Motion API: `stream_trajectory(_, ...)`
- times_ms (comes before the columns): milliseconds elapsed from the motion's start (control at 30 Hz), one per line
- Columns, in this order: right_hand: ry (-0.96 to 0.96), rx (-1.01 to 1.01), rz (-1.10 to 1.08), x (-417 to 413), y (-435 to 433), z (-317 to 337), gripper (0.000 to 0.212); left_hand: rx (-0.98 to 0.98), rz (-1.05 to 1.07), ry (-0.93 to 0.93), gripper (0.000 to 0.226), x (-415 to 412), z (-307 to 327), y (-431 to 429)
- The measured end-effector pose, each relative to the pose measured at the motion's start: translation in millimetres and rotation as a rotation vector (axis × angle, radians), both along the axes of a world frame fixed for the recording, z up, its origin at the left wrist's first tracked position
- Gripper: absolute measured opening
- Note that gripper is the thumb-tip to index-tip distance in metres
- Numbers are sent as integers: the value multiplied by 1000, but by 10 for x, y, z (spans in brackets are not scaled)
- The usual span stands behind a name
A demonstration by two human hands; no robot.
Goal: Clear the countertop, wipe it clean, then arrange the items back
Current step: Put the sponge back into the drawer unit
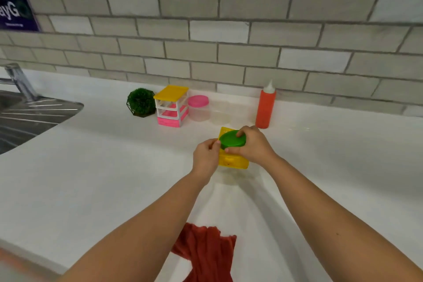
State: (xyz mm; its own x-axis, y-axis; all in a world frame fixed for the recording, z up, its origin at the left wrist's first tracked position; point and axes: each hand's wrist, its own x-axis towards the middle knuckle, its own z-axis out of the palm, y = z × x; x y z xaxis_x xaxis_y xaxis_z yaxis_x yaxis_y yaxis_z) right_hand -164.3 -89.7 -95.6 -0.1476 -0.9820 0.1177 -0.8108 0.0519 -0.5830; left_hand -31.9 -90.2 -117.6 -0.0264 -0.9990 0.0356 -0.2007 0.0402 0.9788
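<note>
1. A red cloth [206,252] lay bunched at the near edge of the white tabletop [91,167], between the two forearms.
2. Near the middle of the tabletop, both hands met over a small yellow box [233,160] with a drawer front facing the near edge.
3. The right hand [254,144] held a round green lid [232,139] above the box; its grip was curled round the lid's right side, with the thumb on top and the fingers under the near rim.
4. The left hand [206,160] had its grip narrowed to a pinch at the lid's left rim. Whether the lid touched the box could not be told.
5. Just beyond the hands, a red squeeze bottle [265,107] with a pale pointed cap stood upright near the far edge.
6. To its left sat a clear lidless tub [220,114], then a clear jar with a pink lid [198,107], close together.
7. Just beside the jar stood a mini drawer unit [171,106] with a yellow top and pink drawers, and left of that a green ball plant [141,102] in a dark wire holder.
8. At the left edge, a steel sink [27,117] was set into the tabletop, with a tap [20,82] behind it.
9. A grey tiled wall [229,30] ran along the far edge, with a purple poster [16,11] at its upper left.
</note>
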Motion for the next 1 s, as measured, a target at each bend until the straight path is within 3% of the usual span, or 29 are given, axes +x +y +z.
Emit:
stream_trajectory(367,24,-10,38,562,-788,-92,63,17,61,17,28,551,-74,-691)
stream_trajectory(600,-117,-27,-165,695,-1165,-78,60,10,-35,-14,27,840,-125,-1235)
stream_trajectory(767,-243,-159,-350,709,-1463,-75,60,-10,-114,-2,26,1064,-197,-1544)
stream_trajectory(1000,-57,-175,-462,595,-2004,-139,57,21,-164,22,25,1125,-376,-1804)
